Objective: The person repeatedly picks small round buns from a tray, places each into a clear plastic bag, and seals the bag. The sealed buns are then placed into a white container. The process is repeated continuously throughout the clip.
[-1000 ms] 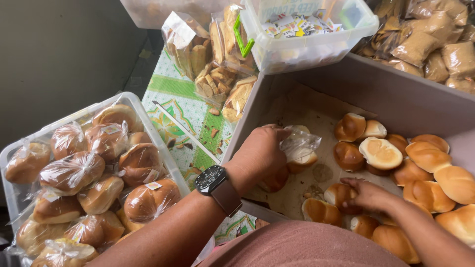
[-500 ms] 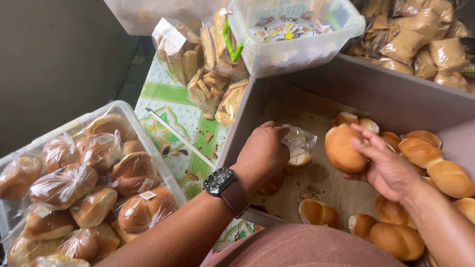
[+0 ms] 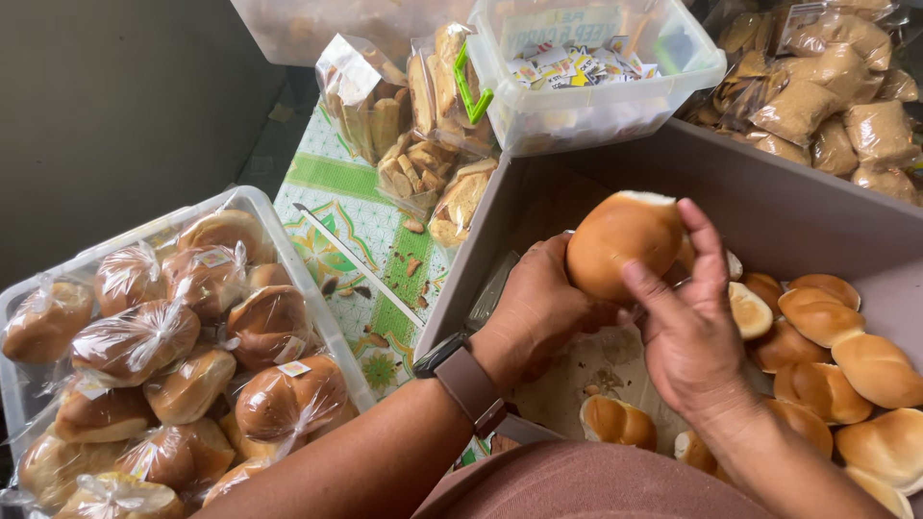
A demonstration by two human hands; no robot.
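A dark grey wall fills the upper left, and below it a table (image 3: 346,240) under a green-and-white patterned cloth carries nearly everything in view. The largest thing on it is a grey cardboard box (image 3: 769,207) at the right, lined with paper and holding loose unwrapped buns (image 3: 846,336) along its right side. At the left stands a clear plastic tub (image 3: 279,216) packed with bagged buns (image 3: 135,336), each in its own thin knotted bag. Beyond the box sit brown packets (image 3: 827,86), a smaller clear tub of little wrapped sweets (image 3: 586,86), and bags of rusk-like biscuits (image 3: 423,144).

Above the box's left half, the bun (image 3: 625,240) in hand is held up between both hands. The left hand (image 3: 538,308), with a watch (image 3: 461,370) on its wrist, cups the bun from below and behind; its grip is closed around the underside, though whether a bag lies under the palm I cannot tell. The right hand (image 3: 692,327) rests fingers spread along the bun's right flank, steadying rather than squeezing.

To handle it well, I judge the pressure should stay light and broad: the crust looks smooth and soft, and fingertips dug in would dent it. Keeping it over the box means crumbs fall on the paper lining.
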